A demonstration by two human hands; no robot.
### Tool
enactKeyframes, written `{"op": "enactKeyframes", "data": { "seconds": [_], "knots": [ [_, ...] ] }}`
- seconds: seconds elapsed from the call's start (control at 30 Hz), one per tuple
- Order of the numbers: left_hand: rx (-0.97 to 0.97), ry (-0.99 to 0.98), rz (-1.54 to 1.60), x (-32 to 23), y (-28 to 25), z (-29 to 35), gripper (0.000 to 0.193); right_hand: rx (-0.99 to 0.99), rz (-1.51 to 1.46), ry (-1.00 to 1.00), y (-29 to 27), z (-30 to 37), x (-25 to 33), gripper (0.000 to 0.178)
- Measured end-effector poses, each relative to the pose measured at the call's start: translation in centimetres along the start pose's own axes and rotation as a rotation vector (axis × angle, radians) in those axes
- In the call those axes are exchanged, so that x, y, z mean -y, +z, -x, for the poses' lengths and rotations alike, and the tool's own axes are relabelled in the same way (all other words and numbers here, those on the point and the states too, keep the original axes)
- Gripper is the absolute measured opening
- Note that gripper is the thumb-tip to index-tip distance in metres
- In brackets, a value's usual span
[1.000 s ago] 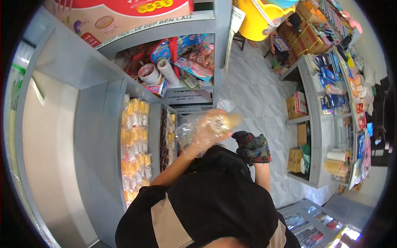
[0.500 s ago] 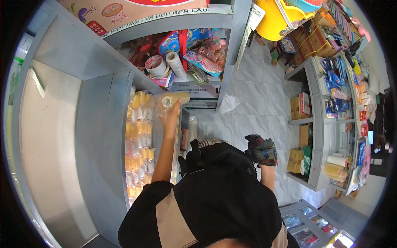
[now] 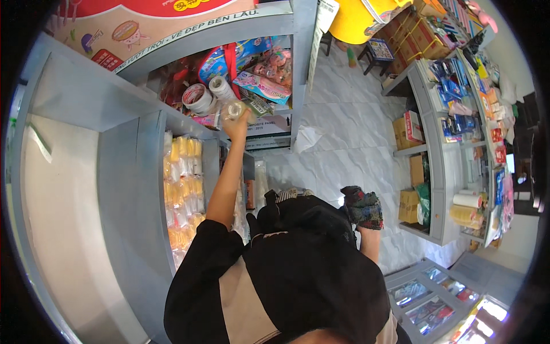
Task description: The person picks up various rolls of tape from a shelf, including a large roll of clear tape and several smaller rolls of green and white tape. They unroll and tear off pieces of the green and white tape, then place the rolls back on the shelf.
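My left hand (image 3: pixel 236 129) is raised at the front of the shelf unit, its fingers wrapped round a roll of clear tape (image 3: pixel 234 110) in loose see-through plastic. Just beyond it, in the shelf opening, lie a roll of white-and-red tape (image 3: pixel 196 98) and a white roll (image 3: pixel 221 87). Down on my right side, a dark patterned cloth (image 3: pixel 363 207) covers my right hand, so its fingers are hidden. Whether it is held or worn, I cannot tell.
Wrapped yellowish packs (image 3: pixel 184 183) fill the compartment beside my left arm. A grey panel (image 3: pixel 129 189) stands farther left. A white bag (image 3: pixel 308 137) lies on the tiled floor (image 3: pixel 338 132). Loaded shelves (image 3: pixel 438 178) line the right, and a yellow bucket (image 3: pixel 358 20) is at the top.
My left hand has carried the tape roll forward, closer to the rolls in the shelf opening. The view has shifted slightly. My right hand stays by my side under the cloth.
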State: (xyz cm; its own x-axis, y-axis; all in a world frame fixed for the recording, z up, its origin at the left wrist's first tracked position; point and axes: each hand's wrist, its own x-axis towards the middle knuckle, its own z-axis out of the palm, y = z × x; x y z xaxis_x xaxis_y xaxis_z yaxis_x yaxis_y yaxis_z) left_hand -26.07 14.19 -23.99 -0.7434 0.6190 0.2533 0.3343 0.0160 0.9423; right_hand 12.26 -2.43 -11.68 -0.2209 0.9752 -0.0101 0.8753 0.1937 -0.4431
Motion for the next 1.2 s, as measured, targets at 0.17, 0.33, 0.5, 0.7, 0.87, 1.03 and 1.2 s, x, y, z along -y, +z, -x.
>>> {"op": "enactKeyframes", "data": {
  "seconds": [0.17, 0.33, 0.5, 0.7, 0.87, 1.03, 1.2],
  "knots": [
    [0.032, -0.02, 0.045, -1.7, 0.4, -0.2, 0.06, -0.013, 0.263, -0.065, 1.1, 0.3, -1.4, 0.018],
    [-0.038, 0.036, -0.033, -1.7, 0.4, -0.2, 0.059, -0.023, 0.036, -0.15, 2.7, -1.5, -2.1, 0.013],
    [0.001, -0.049, 0.082, -0.4, -1.1, 1.3, 0.054, -0.045, -0.155, -0.566, 3.5, -7.0, -0.5, 0.013],
    [0.088, -0.219, 0.135, -0.5, -5.7, 5.3, 0.047, 0.051, -0.06, -0.841, 8.1, -14.5, 3.1, 0.019],
    [0.09, -0.326, -0.008, 1.0, -9.4, 7.5, 0.04, 0.415, -0.836, -0.31, 9.4, -13.5, 5.3, 0.045],
    [0.098, -0.326, -0.021, 1.1, -10.5, 8.0, 0.05, 0.294, -0.738, -0.408, 13.8, -9.8, -0.2, 0.029],
    [0.008, -0.222, -0.001, -3.0, -9.1, 7.6, 0.047, 0.198, 0.125, -0.671, 9.6, -9.1, -1.1, 0.015]
  ]
}}
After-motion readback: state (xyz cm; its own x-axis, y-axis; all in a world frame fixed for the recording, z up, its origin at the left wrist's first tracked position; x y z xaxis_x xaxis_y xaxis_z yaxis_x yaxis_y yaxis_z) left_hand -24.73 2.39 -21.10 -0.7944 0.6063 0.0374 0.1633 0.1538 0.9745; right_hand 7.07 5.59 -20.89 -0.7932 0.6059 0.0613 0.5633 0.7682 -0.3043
